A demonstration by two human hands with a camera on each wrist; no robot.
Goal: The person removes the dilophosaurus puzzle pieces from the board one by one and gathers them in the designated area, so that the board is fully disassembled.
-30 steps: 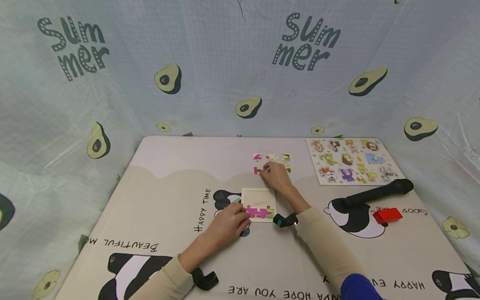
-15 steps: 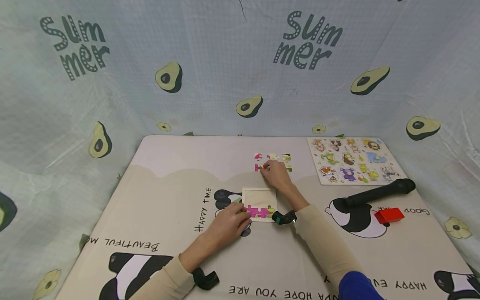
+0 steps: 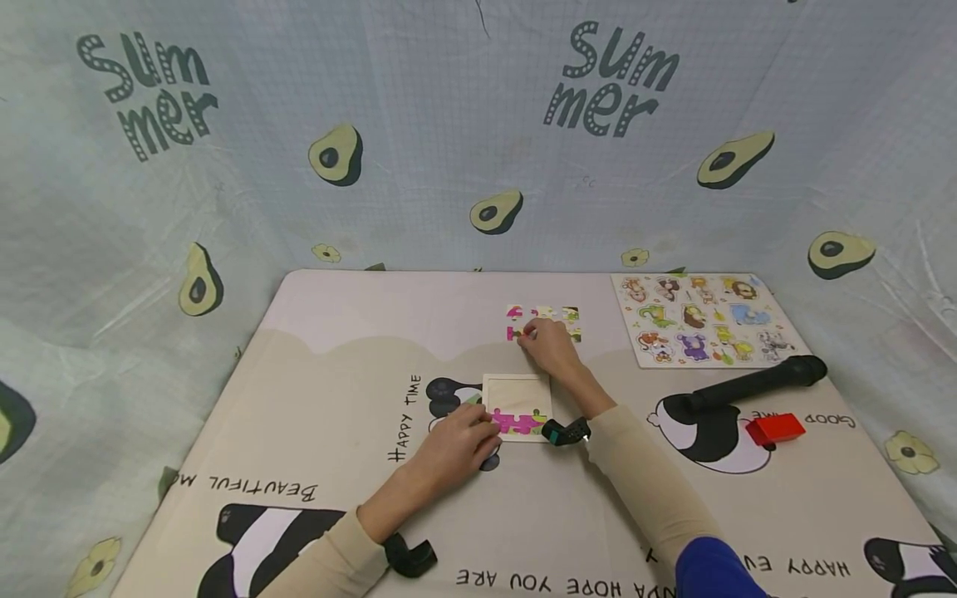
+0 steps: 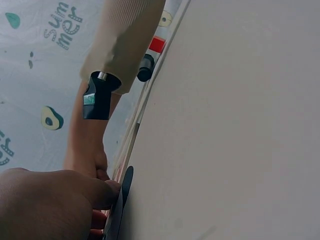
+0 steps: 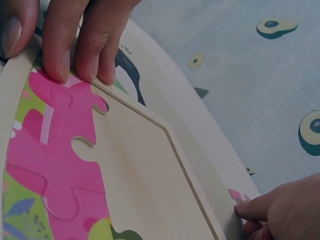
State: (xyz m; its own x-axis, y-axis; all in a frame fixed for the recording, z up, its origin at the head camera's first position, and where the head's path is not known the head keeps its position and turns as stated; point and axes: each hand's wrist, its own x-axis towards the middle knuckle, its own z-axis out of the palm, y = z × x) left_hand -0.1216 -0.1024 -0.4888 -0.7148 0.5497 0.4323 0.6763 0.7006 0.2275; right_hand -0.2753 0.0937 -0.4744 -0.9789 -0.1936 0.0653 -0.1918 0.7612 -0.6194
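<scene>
A square wooden puzzle tray [image 3: 517, 389] lies on the table, its near row filled with pink and green jigsaw pieces [image 3: 518, 423]. My left hand [image 3: 452, 444] is at the tray's left edge. In the right wrist view, its fingertips [image 5: 56, 65] press on the frame and the end piece, the thumb by the near corner. Beyond the tray, my right hand [image 3: 552, 347] has its thumb and index finger at a loose pink puzzle piece [image 3: 512, 334]. The right hand partly covers the group of loose pieces [image 3: 571, 314].
An animal picture board [image 3: 691, 320] lies at the back right. In front of it are a black microphone [image 3: 755, 385] and a red block [image 3: 775, 429]. Dark wrist-camera mounts sit at the left wrist [image 3: 409, 556] and right wrist [image 3: 566, 433]. A printed curtain [image 3: 419, 100] hangs behind the table.
</scene>
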